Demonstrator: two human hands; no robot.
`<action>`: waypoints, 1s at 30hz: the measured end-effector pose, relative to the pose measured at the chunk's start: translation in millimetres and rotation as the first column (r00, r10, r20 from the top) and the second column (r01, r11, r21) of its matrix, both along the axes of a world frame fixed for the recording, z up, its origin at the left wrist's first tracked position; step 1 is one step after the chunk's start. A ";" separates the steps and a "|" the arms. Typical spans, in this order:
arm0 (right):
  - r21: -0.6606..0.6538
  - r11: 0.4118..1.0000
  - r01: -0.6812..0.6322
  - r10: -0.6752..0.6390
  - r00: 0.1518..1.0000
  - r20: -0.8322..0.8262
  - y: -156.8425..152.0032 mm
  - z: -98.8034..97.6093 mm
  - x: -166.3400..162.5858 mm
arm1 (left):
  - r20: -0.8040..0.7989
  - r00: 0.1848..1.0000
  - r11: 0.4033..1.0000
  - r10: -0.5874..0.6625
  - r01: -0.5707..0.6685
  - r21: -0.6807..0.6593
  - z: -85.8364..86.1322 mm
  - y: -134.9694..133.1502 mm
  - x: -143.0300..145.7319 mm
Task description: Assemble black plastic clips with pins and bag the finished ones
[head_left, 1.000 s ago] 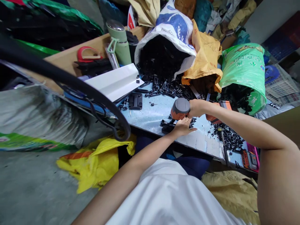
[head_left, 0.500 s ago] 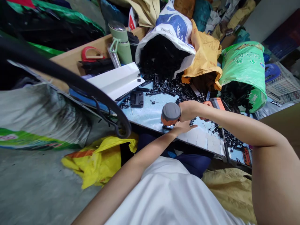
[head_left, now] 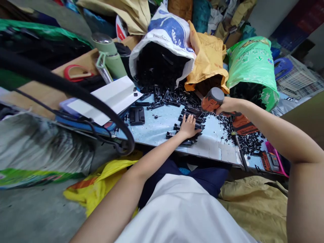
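Observation:
My right hand point(head_left: 228, 104) is wrapped round the handle of an orange and grey cordless drill point(head_left: 213, 99), raised over the right side of the blue work surface point(head_left: 162, 123). To the left of it, my left hand point(head_left: 188, 127) lies with fingers spread on a row of black plastic parts point(head_left: 171, 135). The palm and fingers cover some of those parts. Small loose screws point(head_left: 249, 144) are heaped on the surface below the drill's battery end. The drill's tip is hidden from me.
A white sack point(head_left: 174, 40), an orange sack point(head_left: 206, 57) and a green sack point(head_left: 250, 64) spill black pieces at the back. A white angled sheet point(head_left: 106, 98) and a green flask point(head_left: 111, 57) stand left. A dark curved bar point(head_left: 96, 98) crosses the left foreground.
My right hand has lifted the drill away from my left hand, up and to the right. My left hand has moved forward and now spreads over the black parts. The whole view has shifted slightly.

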State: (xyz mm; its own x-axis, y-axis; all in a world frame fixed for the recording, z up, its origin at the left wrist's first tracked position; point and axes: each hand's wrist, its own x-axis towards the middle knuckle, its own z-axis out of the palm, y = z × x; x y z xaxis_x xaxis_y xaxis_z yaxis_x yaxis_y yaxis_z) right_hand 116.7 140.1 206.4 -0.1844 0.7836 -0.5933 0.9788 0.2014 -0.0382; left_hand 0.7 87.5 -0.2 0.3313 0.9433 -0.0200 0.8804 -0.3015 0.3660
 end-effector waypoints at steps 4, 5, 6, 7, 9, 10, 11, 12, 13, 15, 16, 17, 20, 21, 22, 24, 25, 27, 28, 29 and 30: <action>0.056 0.983 0.173 -0.176 0.983 0.049 25.4 -3.8 16.4 | -0.063 0.998 0.999 -0.009 0.005 -0.053 7.4 36.0 -2.3; 0.060 0.981 0.183 -0.186 0.980 0.064 30.8 -6.2 18.4 | -0.071 0.997 0.998 -0.010 0.005 -0.067 7.7 41.0 -2.4; 0.061 0.981 0.183 -0.188 0.979 0.076 36.0 -8.8 20.0 | -0.079 0.997 0.997 -0.011 0.005 -0.080 7.4 44.1 -2.4; 0.059 0.982 0.179 -0.184 0.979 0.086 41.1 -11.5 21.1 | -0.084 0.996 0.996 -0.012 0.004 -0.088 6.5 45.4 -2.4; 0.037 0.984 0.173 -0.176 0.979 0.102 51.1 -16.1 22.7 | -0.089 0.996 0.996 -0.013 0.005 -0.086 4.3 45.1 -2.4; 0.020 0.985 0.169 -0.170 0.979 0.109 55.5 -17.8 23.0 | -0.089 0.996 0.997 -0.013 0.006 -0.081 3.4 44.3 -2.4; -0.002 0.986 0.164 -0.163 0.980 0.118 59.4 -18.9 23.1 | -0.090 0.996 0.997 -0.014 0.007 -0.078 3.0 43.7 -2.4; -0.017 0.987 0.157 -0.153 0.979 0.131 62.2 -19.4 22.8 | -0.092 0.996 0.997 -0.015 0.008 -0.077 3.0 43.3 -2.4; -0.018 0.989 0.145 -0.141 0.980 0.140 63.7 -19.2 22.2 | -0.095 0.995 0.997 -0.016 0.008 -0.079 3.4 43.2 -2.5; -0.006 0.995 0.102 -0.099 0.982 0.162 61.9 -17.2 20.6 | -0.099 0.995 0.995 -0.019 0.010 -0.097 5.1 43.7 -2.6; 0.006 0.997 0.074 -0.074 0.981 0.179 58.7 -15.6 19.8 | -0.099 0.995 0.994 -0.022 0.011 -0.111 5.9 44.1 -2.7; 0.016 0.999 0.046 -0.048 0.981 0.190 54.3 -13.8 19.2 | -0.098 0.995 0.992 -0.024 0.012 -0.124 6.5 44.2 -2.7; 0.001 1.000 -0.001 0.001 0.982 0.190 38.6 -9.9 18.5 | -0.091 0.996 0.993 -0.021 0.010 -0.115 5.5 44.0 -2.6; -0.006 1.000 -0.005 0.006 0.984 0.179 34.4 -9.6 18.3 | -0.088 0.996 0.995 -0.017 0.008 -0.098 4.6 43.9 -2.5; -0.016 1.000 -0.008 0.010 0.985 0.170 31.1 -9.8 18.0 | -0.084 0.996 0.996 -0.014 0.007 -0.083 3.7 43.9 -2.5; -0.032 0.999 -0.019 0.025 0.984 0.179 27.9 -12.1 16.3 | -0.077 0.997 0.997 -0.015 0.009 -0.075 2.8 44.6 -2.3; -0.040 0.999 -0.028 0.035 0.982 0.188 27.5 -13.8 14.8 | -0.075 0.997 0.997 -0.017 0.011 -0.079 3.2 45.2 -2.2; -0.049 0.998 -0.048 0.057 0.976 0.210 27.5 -17.4 11.0 | -0.080 0.997 0.996 -0.020 0.012 -0.092 5.3 45.1 -1.7; -0.045 0.997 -0.062 0.071 0.974 0.217 26.9 -18.8 9.0 | -0.087 0.996 0.996 -0.020 0.011 -0.093 6.7 43.7 -1.5; -0.040 0.996 -0.081 0.088 0.972 0.220 25.6 -19.6 7.2 | -0.094 0.995 0.996 -0.021 0.012 -0.089 7.8 41.1 -1.2; -0.035 0.994 -0.102 0.107 0.970 0.219 23.5 -19.8 5.8 | -0.094 0.995 0.996 -0.028 0.020 -0.083 8.4 36.9 -1.0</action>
State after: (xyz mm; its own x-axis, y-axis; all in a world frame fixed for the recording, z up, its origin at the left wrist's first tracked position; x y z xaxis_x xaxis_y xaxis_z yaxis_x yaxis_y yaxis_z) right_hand 122.5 163.6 186.6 -0.1277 0.7525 -0.6461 0.9371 0.3050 0.1700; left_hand -0.3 124.3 8.2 0.3465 0.9291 -0.1293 0.9054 -0.2951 0.3053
